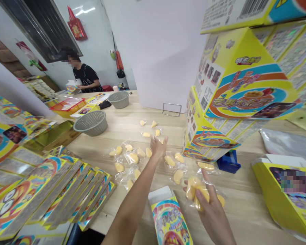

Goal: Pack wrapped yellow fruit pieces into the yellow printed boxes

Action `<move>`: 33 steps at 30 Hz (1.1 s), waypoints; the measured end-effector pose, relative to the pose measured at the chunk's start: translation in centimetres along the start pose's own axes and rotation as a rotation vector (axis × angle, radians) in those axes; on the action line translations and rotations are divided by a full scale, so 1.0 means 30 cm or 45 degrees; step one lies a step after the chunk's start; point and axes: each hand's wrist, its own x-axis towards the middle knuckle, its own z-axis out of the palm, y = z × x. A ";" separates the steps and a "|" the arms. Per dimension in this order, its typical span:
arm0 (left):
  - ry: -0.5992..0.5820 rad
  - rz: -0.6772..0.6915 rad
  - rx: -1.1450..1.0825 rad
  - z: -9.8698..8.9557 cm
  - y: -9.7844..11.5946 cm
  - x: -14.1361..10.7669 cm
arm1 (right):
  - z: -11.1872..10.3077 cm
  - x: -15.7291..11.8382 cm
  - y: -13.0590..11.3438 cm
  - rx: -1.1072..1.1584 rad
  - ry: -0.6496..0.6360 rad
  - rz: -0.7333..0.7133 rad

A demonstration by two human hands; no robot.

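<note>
My left hand [158, 146] reaches out over the table, fingers apart and slightly blurred, right at a small clear-wrapped yellow piece [157, 132]. Whether it touches a packet under the fingers is hard to see. Several wrapped yellow pieces [132, 158] lie scattered to its left, with others beyond and to its right. Close to me, my right hand [210, 204] is closed around several wrapped yellow pieces [197, 190]. Between my forearms lies a colourful yellow box [169, 217], its white end flap open toward the packets.
Large yellow display boxes [244, 78] stand stacked at the right, beside a blue holder [228, 161]. An open yellow box [283, 194] stands at far right. Flat cartons [73, 190] lean at left. Grey baskets [91, 122] sit behind. Another person [85, 76] works at the back.
</note>
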 end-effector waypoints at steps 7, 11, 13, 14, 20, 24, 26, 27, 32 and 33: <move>-0.076 0.015 -0.185 0.041 -0.035 0.108 | -0.055 -0.002 0.023 0.159 0.111 0.162; -0.267 0.087 -0.511 -0.076 -0.069 0.016 | -0.058 -0.002 0.027 0.168 0.077 0.177; -0.383 0.116 -0.746 -0.139 -0.080 -0.069 | -0.049 -0.009 0.032 0.165 0.075 0.155; -0.483 0.116 -0.926 -0.165 -0.082 -0.120 | -0.043 -0.013 0.034 0.169 0.062 0.147; -1.074 0.196 -1.786 -0.242 -0.042 -0.419 | -0.019 -0.057 0.034 0.215 -0.017 0.118; -1.120 0.212 -1.903 -0.264 -0.010 -0.511 | -0.016 -0.104 -0.014 0.281 -0.022 0.115; -1.071 0.199 -1.893 -0.259 -0.008 -0.528 | 0.000 -0.128 -0.053 0.290 -0.054 0.137; -1.014 0.194 -1.860 -0.251 -0.009 -0.534 | 0.013 -0.139 -0.072 0.287 -0.086 0.150; -0.630 0.460 -1.052 -0.159 -0.017 -0.563 | 0.055 -0.158 -0.082 0.159 -0.256 0.161; -0.613 0.561 -0.871 -0.140 -0.021 -0.564 | 0.045 -0.154 -0.065 0.128 -0.234 0.171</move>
